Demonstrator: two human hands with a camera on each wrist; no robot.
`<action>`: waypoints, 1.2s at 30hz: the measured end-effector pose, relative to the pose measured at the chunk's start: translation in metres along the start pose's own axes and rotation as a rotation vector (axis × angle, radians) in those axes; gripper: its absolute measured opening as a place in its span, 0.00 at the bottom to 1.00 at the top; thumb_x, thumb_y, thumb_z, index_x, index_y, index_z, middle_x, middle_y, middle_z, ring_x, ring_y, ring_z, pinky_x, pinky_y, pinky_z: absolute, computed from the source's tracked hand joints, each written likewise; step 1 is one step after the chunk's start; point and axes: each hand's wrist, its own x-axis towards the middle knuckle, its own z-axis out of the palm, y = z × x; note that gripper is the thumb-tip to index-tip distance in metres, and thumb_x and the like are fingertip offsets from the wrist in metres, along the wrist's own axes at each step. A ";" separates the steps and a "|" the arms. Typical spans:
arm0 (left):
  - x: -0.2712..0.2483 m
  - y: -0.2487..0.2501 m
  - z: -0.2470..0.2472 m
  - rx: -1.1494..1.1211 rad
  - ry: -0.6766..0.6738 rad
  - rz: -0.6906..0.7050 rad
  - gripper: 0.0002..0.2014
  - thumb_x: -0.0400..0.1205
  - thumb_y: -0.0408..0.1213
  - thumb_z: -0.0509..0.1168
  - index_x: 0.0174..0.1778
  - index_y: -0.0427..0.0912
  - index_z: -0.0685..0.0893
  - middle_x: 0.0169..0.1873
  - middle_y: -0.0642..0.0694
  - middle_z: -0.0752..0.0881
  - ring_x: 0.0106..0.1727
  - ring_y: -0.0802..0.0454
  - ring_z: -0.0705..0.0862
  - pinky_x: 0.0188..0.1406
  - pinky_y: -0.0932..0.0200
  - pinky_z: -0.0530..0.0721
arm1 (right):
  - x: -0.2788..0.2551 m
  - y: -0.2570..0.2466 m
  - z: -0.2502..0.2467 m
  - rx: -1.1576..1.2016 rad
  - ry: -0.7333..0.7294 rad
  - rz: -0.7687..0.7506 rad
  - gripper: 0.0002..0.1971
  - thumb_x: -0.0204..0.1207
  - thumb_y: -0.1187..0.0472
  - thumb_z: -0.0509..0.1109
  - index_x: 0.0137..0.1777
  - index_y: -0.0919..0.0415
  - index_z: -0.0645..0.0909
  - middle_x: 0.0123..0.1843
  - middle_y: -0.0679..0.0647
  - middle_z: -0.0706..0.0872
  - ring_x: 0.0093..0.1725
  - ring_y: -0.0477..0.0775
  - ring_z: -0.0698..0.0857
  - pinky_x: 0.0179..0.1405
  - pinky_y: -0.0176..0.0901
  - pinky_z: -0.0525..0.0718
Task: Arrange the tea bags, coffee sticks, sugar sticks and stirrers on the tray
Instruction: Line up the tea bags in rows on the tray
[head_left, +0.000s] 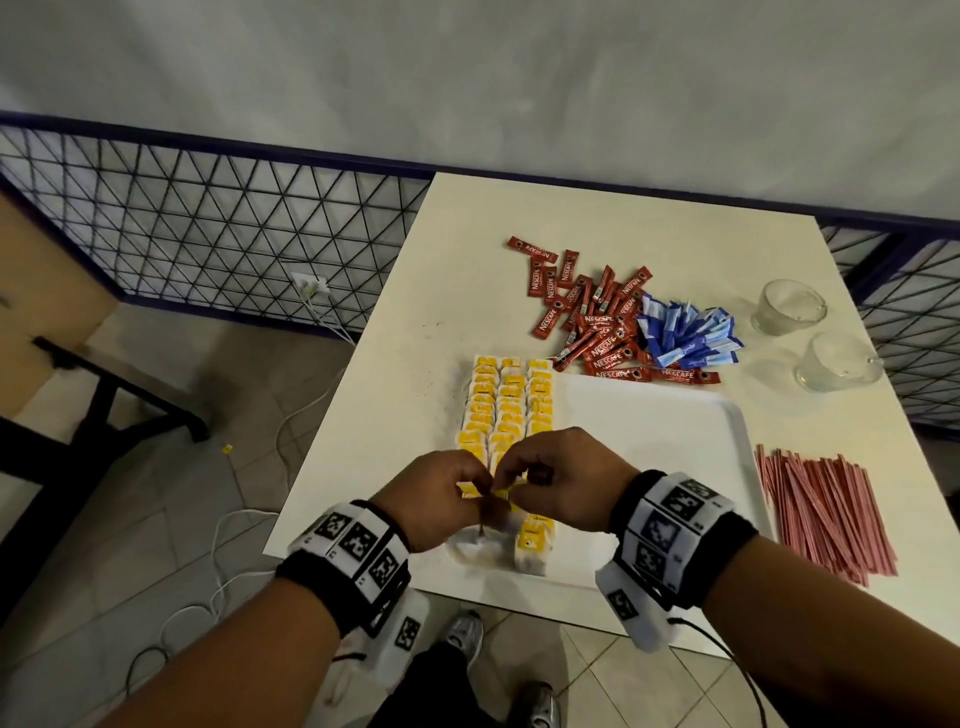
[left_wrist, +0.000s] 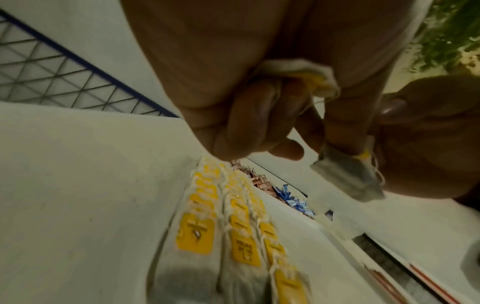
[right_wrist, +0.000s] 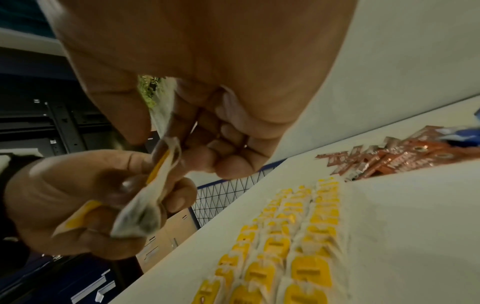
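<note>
Tea bags with yellow tags (head_left: 506, 410) lie in three rows on the left side of the white tray (head_left: 675, 431). My two hands meet just above the near end of the rows. My left hand (head_left: 467, 488) holds a few tea bags; one is tucked in its palm (left_wrist: 298, 74). My right hand (head_left: 522, 478) pinches the top of another tea bag (right_wrist: 145, 209) that the left fingers also grip. Red coffee sticks (head_left: 597, 322) and blue sugar sticks (head_left: 685, 332) lie heaped behind the tray. Pink stirrers (head_left: 826, 509) lie to its right.
Two glass cups (head_left: 789, 306) (head_left: 836, 364) stand at the back right of the white table (head_left: 405, 364). A wire mesh fence runs behind and to the left. Cables lie on the tiled floor below the table's left edge.
</note>
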 end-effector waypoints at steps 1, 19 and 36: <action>-0.001 -0.003 0.003 -0.062 0.028 -0.019 0.08 0.72 0.40 0.78 0.35 0.54 0.85 0.40 0.50 0.87 0.35 0.61 0.83 0.39 0.63 0.78 | 0.001 0.002 0.003 0.004 0.018 0.019 0.09 0.72 0.57 0.73 0.52 0.47 0.84 0.38 0.37 0.81 0.32 0.37 0.79 0.37 0.29 0.74; 0.002 -0.049 0.064 0.515 0.003 -0.397 0.10 0.80 0.42 0.64 0.53 0.46 0.87 0.52 0.44 0.88 0.53 0.42 0.86 0.49 0.52 0.85 | 0.023 0.033 0.059 -0.350 -0.159 0.319 0.09 0.79 0.55 0.63 0.55 0.52 0.82 0.56 0.55 0.85 0.55 0.59 0.82 0.51 0.45 0.81; 0.002 -0.013 0.008 -1.205 0.313 -0.597 0.25 0.86 0.58 0.51 0.37 0.41 0.77 0.30 0.44 0.78 0.26 0.47 0.75 0.29 0.58 0.71 | 0.026 0.018 0.036 -0.122 0.048 -0.038 0.14 0.73 0.60 0.72 0.59 0.48 0.82 0.50 0.46 0.82 0.38 0.33 0.74 0.43 0.31 0.71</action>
